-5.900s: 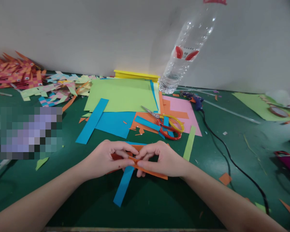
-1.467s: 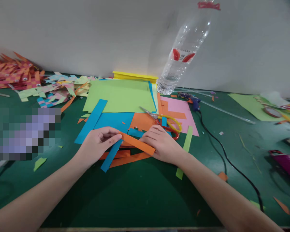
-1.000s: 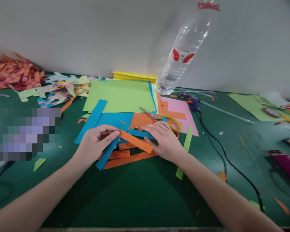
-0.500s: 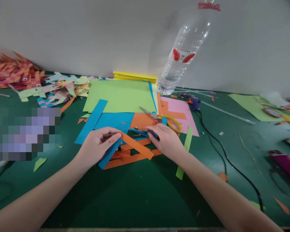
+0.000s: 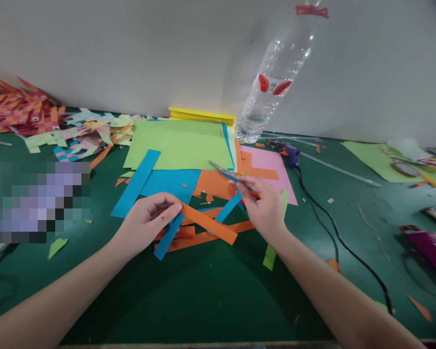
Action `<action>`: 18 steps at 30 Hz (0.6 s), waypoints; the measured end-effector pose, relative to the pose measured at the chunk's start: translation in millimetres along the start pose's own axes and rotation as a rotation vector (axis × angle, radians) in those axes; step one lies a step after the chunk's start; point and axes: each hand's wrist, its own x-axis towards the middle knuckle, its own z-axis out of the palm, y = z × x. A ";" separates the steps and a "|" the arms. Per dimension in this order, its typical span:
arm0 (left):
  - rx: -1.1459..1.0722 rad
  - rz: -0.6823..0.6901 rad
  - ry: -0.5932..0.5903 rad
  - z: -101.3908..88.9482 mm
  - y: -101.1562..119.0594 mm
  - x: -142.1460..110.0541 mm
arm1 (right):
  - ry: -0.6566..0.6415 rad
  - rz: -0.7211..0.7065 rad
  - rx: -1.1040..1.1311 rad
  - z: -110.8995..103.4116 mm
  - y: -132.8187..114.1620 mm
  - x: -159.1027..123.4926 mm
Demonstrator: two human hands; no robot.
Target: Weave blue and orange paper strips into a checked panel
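Observation:
My left hand (image 5: 148, 220) is closed, pinching an orange paper strip (image 5: 210, 224) near one end, with a blue paper strip (image 5: 169, 240) angled down below the fingertips. My right hand (image 5: 261, 203) pinches a blue piece of paper (image 5: 244, 182) seen nearly edge-on. Just under its fingers, another blue strip (image 5: 228, 207) lies across loose orange strips (image 5: 178, 244) on the table. Scissors (image 5: 221, 168) rest with their blades on the green sheets, their handles mostly hidden behind my right hand.
Light green sheets (image 5: 178, 143) and a pink sheet (image 5: 287, 179) lie ahead. A tilted plastic bottle (image 5: 272, 82) stands by the wall. On the right are a glue gun (image 5: 288, 152) with its black cord (image 5: 323, 213) and a purple object (image 5: 428, 249). Woven paper pieces (image 5: 90, 135) lie left.
My right hand has lifted and shifted slightly right with the blue paper, covering the scissors' handles. The strips in my left hand have swung a little.

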 end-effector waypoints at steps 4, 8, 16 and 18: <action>-0.031 0.023 -0.046 -0.7 -2.0 0.6 | 0.044 0.214 0.299 -2.4 -7.0 1.1; -0.027 0.038 -0.059 -1.4 -1.9 2.2 | 0.029 0.332 0.460 -3.6 -10.7 2.2; 0.026 -0.040 -0.131 0.2 -2.6 1.8 | -0.050 0.446 0.560 2.5 -10.7 3.5; 0.040 -0.074 -0.137 0.4 -3.2 1.6 | -0.068 0.474 0.601 4.7 -8.4 3.1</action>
